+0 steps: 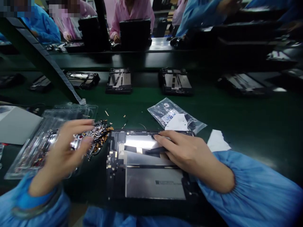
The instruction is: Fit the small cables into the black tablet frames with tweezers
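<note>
An opened tablet (155,184) lies in front of me, its silvery inner plates and small circuit parts showing. My right hand (183,148) rests over its upper right part, fingers close together and fingertips at the top edge. Beneath those fingers a dark, slim, pointed shape (155,151) shows; whether the hand grips it is unclear. To the left, my left hand (68,146) is blurred by motion, thumb and fingers apart with nothing visible between them. It hovers by a bunch of small cables with gold-coloured ends (101,135), partly covering a clear plastic tray (26,164) of small parts.
A clear plastic bag (156,108) and a torn white paper piece (217,140) lie beyond the tablet. Several opened tablets (119,80) line the green bench behind. A slanted post (44,56) rises at left, near a white box (17,124). Co-workers (132,15) sit opposite.
</note>
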A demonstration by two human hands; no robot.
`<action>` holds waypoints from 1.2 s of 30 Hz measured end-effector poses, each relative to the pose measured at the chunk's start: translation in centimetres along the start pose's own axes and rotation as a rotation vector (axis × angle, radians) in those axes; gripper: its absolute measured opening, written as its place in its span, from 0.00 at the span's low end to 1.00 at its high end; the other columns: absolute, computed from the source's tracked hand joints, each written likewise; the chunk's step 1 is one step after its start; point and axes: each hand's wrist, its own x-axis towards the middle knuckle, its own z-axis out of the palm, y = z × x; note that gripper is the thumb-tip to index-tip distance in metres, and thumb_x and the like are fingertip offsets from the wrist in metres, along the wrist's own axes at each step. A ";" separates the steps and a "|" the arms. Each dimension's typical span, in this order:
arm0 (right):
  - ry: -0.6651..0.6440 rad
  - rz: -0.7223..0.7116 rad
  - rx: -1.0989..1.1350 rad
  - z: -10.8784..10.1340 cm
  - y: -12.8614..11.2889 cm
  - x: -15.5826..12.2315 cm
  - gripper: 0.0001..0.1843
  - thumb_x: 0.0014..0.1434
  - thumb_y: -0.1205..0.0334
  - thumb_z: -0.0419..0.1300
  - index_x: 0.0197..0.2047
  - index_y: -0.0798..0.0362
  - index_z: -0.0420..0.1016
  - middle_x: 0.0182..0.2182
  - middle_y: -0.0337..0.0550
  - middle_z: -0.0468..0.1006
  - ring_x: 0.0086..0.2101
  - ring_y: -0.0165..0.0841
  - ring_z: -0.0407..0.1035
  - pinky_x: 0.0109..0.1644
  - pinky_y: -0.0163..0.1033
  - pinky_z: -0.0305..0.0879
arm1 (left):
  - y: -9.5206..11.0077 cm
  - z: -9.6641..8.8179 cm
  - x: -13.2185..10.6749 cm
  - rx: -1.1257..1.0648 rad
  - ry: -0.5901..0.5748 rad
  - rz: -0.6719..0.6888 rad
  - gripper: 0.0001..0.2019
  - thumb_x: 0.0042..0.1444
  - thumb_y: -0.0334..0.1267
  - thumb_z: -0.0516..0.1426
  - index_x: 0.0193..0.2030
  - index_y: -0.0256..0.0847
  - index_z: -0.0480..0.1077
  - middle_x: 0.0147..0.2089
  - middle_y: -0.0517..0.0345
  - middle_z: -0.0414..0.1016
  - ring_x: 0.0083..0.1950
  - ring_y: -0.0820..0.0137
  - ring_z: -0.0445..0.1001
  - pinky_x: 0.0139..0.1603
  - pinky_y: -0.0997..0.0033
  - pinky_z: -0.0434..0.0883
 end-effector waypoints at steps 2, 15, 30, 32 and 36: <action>0.010 0.005 0.008 0.0 0.0 0.0 0.15 0.59 0.71 0.48 0.43 0.59 0.73 0.38 0.52 0.78 0.30 0.36 0.73 0.25 0.37 0.65 | 1.3 2.9 3.1 -0.120 -0.193 0.179 0.11 0.63 0.34 0.51 0.52 0.42 0.63 0.56 0.50 0.69 0.58 0.65 0.68 0.55 0.61 0.70; -0.017 -0.010 0.078 -0.8 0.7 -1.5 0.18 0.65 0.74 0.42 0.48 0.61 0.70 0.38 0.51 0.78 0.33 0.37 0.73 0.28 0.38 0.65 | 3.8 7.3 6.4 -0.100 -0.409 0.439 0.17 0.65 0.31 0.45 0.59 0.36 0.61 0.60 0.50 0.69 0.62 0.67 0.65 0.64 0.56 0.59; -0.003 0.000 -0.007 -1.0 0.7 -3.1 0.17 0.64 0.77 0.45 0.48 0.59 0.72 0.41 0.49 0.79 0.35 0.36 0.73 0.33 0.38 0.66 | 4.4 7.6 6.3 0.070 -0.386 0.490 0.18 0.63 0.29 0.46 0.58 0.38 0.65 0.61 0.53 0.69 0.61 0.62 0.66 0.62 0.52 0.61; 0.003 0.007 -0.001 -1.0 0.7 -3.0 0.17 0.64 0.76 0.46 0.47 0.59 0.73 0.40 0.48 0.79 0.35 0.36 0.73 0.33 0.38 0.66 | 4.4 7.6 6.4 0.068 -0.379 0.496 0.18 0.63 0.29 0.47 0.58 0.38 0.65 0.60 0.53 0.69 0.61 0.61 0.66 0.62 0.52 0.61; 0.001 0.004 0.002 -0.9 0.6 -2.8 0.16 0.63 0.77 0.47 0.47 0.60 0.72 0.40 0.49 0.79 0.35 0.37 0.73 0.32 0.39 0.66 | 4.5 7.7 6.3 0.066 -0.361 0.508 0.18 0.63 0.28 0.47 0.57 0.37 0.66 0.60 0.54 0.70 0.60 0.60 0.67 0.61 0.50 0.61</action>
